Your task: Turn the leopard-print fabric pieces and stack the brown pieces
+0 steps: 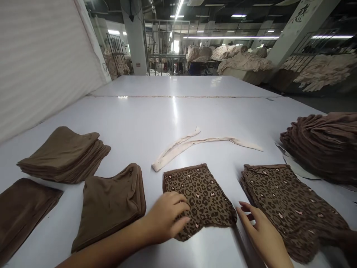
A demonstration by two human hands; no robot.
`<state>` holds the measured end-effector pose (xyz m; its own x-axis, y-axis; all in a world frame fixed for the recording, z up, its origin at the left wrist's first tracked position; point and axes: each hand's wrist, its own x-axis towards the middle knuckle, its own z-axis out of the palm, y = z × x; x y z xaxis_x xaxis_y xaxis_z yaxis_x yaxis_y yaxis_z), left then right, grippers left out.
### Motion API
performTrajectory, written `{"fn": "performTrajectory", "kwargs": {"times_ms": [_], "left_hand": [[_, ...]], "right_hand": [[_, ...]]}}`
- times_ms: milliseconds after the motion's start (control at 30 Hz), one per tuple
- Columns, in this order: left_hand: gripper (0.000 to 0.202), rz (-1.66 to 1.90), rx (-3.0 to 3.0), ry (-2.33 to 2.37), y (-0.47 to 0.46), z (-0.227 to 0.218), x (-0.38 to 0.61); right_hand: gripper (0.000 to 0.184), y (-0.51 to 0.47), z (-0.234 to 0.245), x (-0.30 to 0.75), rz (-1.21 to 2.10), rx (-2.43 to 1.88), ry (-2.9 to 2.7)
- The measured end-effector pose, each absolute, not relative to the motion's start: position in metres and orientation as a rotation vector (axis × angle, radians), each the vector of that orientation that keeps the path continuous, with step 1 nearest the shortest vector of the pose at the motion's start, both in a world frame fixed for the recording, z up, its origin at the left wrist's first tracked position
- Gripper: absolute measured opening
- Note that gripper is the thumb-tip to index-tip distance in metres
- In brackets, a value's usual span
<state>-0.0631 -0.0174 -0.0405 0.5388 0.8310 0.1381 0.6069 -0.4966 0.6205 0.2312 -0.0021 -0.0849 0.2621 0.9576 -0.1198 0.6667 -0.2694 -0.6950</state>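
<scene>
Worktop (131,119), white: one, with the cloth in hand laid out along its near side.

Leopard-print piece (206,197): one, laid flat at near centre, between the hands; single or layered, cannot be told.

Left hand (166,214): one, placed over the near-left part of the piece; thumb and fingers are parted and curled, with no cloth seen pinched.

Right hand (260,229): one, held just beside the piece's right corner; fingers are loosely spread, with nothing seen held.

Leopard-print pile (281,201): one, to the right of the right hand.

Brown piles (111,208): three on the left, one cut off by the frame; layers too close to be counted.

Dark pile (320,149): one, far right, many-layered, uncounted.

Pale strip (178,150): one, apparently folded back at its left end, beyond the piece.

Progress, as judged: five piles are already gathered; the central piece is set out but not joined to any of them. What share is finished cannot be told.
</scene>
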Motion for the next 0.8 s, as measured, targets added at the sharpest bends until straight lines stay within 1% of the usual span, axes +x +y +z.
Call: {"fn": "performTrajectory", "kwargs": {"times_ms": [100, 167, 300, 400, 567, 633, 700, 800], "left_hand": [[0.020, 0.593, 1.992, 1.189, -0.007, -0.054, -0.012], [0.017, 0.618, 1.743, 1.278, 0.002, -0.062, 0.012], [0.017, 0.609, 1.481, 1.320, 0.014, -0.075, 0.032], [0.020, 0.552, 1.263, 1.207, 0.016, -0.085, 0.030], [0.036, 0.517, 1.010, 1.006, 0.018, -0.092, 0.023], [0.039, 0.506, 0.965, 0.964, 0.020, -0.093, 0.023], [0.035, 0.495, 0.961, 0.946, 0.020, -0.093, 0.023], [0.022, 0.529, 1.023, 1.000, 0.015, -0.091, 0.025]], "right_hand": [[0.042, 0.014, -0.090, 0.218, 0.845, -1.943, -1.455], [0.035, 0.018, -0.091, 0.203, 0.993, -1.857, -1.428], [0.039, 0.009, -0.085, 0.176, 1.376, -1.569, -1.281], [0.039, -0.004, -0.079, 0.167, 1.552, -1.410, -1.129], [0.034, -0.015, -0.080, 0.170, 1.628, -1.309, -0.970], [0.033, -0.017, -0.081, 0.171, 1.642, -1.294, -0.951], [0.032, -0.018, -0.081, 0.172, 1.655, -1.289, -0.951], [0.028, -0.020, -0.083, 0.171, 1.672, -1.294, -0.975]]}}
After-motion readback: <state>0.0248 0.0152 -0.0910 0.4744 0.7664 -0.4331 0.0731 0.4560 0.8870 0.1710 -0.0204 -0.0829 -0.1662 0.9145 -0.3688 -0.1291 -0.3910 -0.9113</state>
